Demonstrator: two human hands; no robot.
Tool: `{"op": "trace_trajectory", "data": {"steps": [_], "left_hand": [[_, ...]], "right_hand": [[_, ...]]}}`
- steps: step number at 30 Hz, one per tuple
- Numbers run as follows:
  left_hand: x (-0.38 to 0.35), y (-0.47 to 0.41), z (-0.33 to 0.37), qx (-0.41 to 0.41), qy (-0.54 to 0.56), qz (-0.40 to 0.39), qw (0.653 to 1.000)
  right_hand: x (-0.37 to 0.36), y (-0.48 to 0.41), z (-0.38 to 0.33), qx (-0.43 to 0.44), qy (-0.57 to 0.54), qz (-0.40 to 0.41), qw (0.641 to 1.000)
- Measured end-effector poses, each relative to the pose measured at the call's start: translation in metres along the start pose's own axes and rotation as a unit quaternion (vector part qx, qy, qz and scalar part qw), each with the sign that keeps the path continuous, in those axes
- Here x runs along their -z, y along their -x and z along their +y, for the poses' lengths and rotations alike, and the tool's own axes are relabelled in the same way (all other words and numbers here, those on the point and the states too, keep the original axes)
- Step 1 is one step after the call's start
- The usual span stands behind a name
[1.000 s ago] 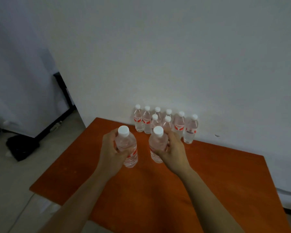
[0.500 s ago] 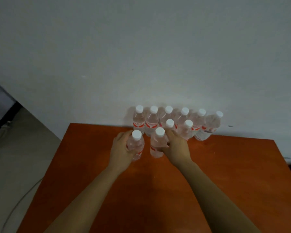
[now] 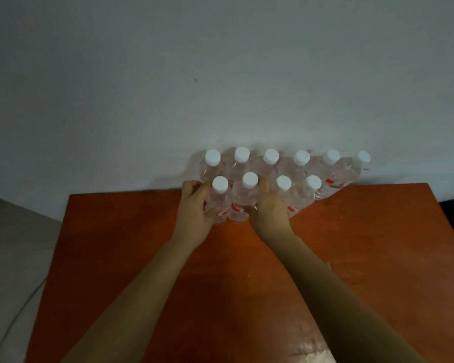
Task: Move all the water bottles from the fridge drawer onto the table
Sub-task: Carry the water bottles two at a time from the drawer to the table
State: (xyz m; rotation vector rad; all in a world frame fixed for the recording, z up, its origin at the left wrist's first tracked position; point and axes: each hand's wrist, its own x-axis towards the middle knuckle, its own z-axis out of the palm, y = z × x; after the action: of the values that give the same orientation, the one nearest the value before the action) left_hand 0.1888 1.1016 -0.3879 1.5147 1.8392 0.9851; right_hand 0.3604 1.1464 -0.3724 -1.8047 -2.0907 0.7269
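Head camera shows the end bottle [image 3: 219,199] gripped by the left hand [image 3: 194,212] and the second bottle [image 3: 244,199] by the right hand [image 3: 269,214], both upright on the orange table [image 3: 364,244]. Eight other bottles [image 3: 271,156] crowd beside and behind, against the wall [image 3: 220,74]. Ten appear delivered. The fridge drawer is out of view, so the remainder cannot be judged.
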Motion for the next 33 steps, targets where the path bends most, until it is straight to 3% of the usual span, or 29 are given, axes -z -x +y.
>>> {"op": "trace_trajectory", "data": {"steps": [10, 15, 22, 27, 33], "left_hand": [[-0.007, 0.011, -0.003, 0.008, 0.007, -0.007, 1.000], [0.006, 0.026, 0.017, -0.041, -0.037, 0.015, 0.998], [0.011, 0.059, 0.096, -0.140, -0.200, 0.049, 0.969], [-0.036, 0.108, 0.190, -0.193, -0.262, 0.053, 0.944], [-0.156, 0.226, 0.326, -0.300, -0.266, 0.019, 0.916]], "right_hand": [[-0.005, 0.013, -0.007, -0.006, 0.082, 0.025, 0.996], [0.022, 0.031, -0.005, 0.064, 0.050, 0.028, 0.996], [0.105, 0.098, 0.037, 0.105, 0.077, 0.168, 0.977], [0.184, 0.186, 0.116, 0.027, 0.186, 0.264, 0.946], [0.286, 0.366, 0.238, -0.113, 0.248, 0.374, 0.886]]}}
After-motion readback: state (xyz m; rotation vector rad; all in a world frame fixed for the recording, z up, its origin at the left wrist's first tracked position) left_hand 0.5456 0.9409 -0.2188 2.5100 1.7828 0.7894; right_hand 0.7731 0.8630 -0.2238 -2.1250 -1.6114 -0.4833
